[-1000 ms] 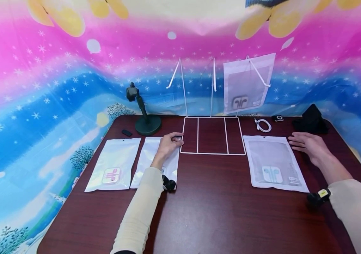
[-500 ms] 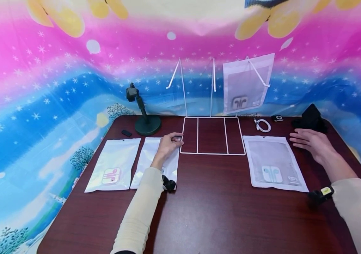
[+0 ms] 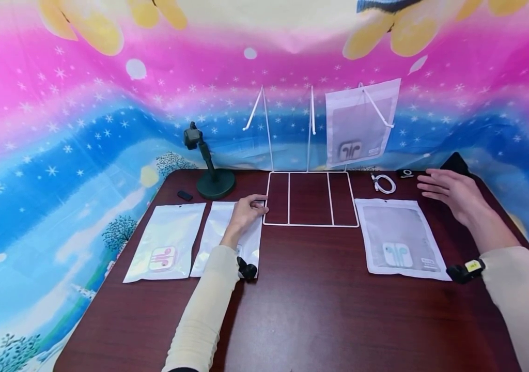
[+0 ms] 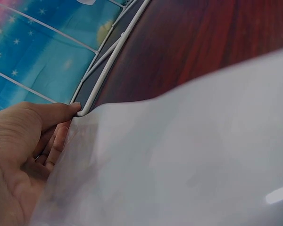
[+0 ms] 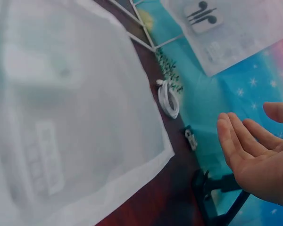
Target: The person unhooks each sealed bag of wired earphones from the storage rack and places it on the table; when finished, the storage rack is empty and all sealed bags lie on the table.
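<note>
My left hand (image 3: 245, 214) pinches the left edge of a white wire display rack (image 3: 299, 225) between thumb and fingers, as the left wrist view shows at close range. Under that hand and forearm lies a pouch (image 3: 214, 232), partly hidden. Another pouch (image 3: 167, 227) with pink earphones is to its left. A translucent pouch (image 3: 397, 225) with green earphones lies right of the rack. On the rack's right prong hangs a pouch (image 3: 359, 121) with dark earphones. My right hand (image 3: 455, 194) hovers at the back right, fingers extended, holding nothing.
A white coiled cable (image 3: 385, 184) and a small dark clip-like item (image 3: 405, 173) lie behind the right pouch. A black object (image 3: 456, 163) stands behind my right hand. A black stand (image 3: 216, 181) and small black piece (image 3: 184, 195) sit back left. A patterned cloth hangs behind.
My right hand has lifted and shifted away from beside the right pouch toward the back of the table. My left hand stays at the rack's edge; the pouches have not moved.
</note>
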The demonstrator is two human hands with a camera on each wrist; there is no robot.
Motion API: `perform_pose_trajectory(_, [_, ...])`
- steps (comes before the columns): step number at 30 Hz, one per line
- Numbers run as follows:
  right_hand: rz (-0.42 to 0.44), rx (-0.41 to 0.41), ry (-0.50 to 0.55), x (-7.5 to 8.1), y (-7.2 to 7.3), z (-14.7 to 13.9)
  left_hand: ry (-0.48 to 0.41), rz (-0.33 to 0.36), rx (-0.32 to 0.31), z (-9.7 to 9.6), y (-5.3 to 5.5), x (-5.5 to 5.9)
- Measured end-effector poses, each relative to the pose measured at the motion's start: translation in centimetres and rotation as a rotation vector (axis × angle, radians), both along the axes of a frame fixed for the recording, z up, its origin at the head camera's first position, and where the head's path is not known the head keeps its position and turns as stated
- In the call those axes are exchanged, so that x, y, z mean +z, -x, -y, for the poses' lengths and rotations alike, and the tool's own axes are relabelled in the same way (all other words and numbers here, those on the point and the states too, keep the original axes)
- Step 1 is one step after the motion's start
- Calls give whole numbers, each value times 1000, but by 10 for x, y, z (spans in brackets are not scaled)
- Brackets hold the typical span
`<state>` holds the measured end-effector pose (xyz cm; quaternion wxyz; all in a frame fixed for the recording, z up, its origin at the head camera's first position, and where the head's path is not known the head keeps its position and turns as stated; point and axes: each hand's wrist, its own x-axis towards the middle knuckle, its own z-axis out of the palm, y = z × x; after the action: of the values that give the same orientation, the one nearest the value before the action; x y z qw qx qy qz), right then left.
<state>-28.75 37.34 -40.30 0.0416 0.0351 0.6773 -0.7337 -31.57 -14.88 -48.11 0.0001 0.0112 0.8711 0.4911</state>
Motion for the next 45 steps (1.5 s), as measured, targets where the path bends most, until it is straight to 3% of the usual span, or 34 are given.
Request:
perform_pose_trajectory(5, [-64, 11, 71, 13, 5, 10, 4, 3, 1, 0, -1, -1])
perform_pose_trajectory(14, [-142, -43, -38, 37, 23, 37, 4, 1, -1, 0, 1, 1])
perform_pose_trajectory(23, [-193, -111, -23, 60, 41, 56, -11, 12, -5, -1, 2, 2])
perform_pose_trajectory(30, [-191, -126, 9, 76, 53, 73, -3, 5, 0, 0, 2, 1])
perform_pose_trajectory(37, [-168, -107, -95, 93, 61, 83, -7, 5, -4, 0, 2, 0])
perform_pose_trajectory(45, [-175, -112, 40, 99, 70, 94, -13, 13, 5, 1, 2, -2])
